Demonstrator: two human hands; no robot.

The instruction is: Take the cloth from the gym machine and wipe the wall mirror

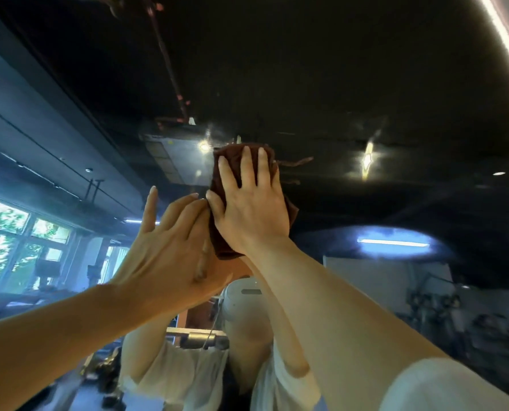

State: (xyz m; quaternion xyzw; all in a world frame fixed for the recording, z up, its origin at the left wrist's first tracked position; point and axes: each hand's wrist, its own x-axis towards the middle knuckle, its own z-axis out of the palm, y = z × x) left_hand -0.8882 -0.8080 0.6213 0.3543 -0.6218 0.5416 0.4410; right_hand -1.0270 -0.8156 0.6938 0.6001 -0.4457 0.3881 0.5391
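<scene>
Cloth [217, 173] under right hand's [250, 209] flat fingers [262, 167].

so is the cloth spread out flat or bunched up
Bunched up: the brown cloth is a folded wad under the right hand, whose straight fingers press it on the mirror.

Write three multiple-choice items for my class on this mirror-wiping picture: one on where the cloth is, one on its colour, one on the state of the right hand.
1. Where is the cloth?
A. draped on a machine
B. pressed against the mirror under the right hand
C. on the floor

2. What colour is the cloth?
A. white
B. blue
C. dark brown

3. How are the right hand's fingers?
A. spread flat on the cloth
B. clenched in a fist
C. hanging at the person's side

Answers: 1 B, the palm covers the cloth on the glass, with the left hand beside it. 2 C, its edges show reddish brown. 3 A, straight fingers fan across it.
</scene>
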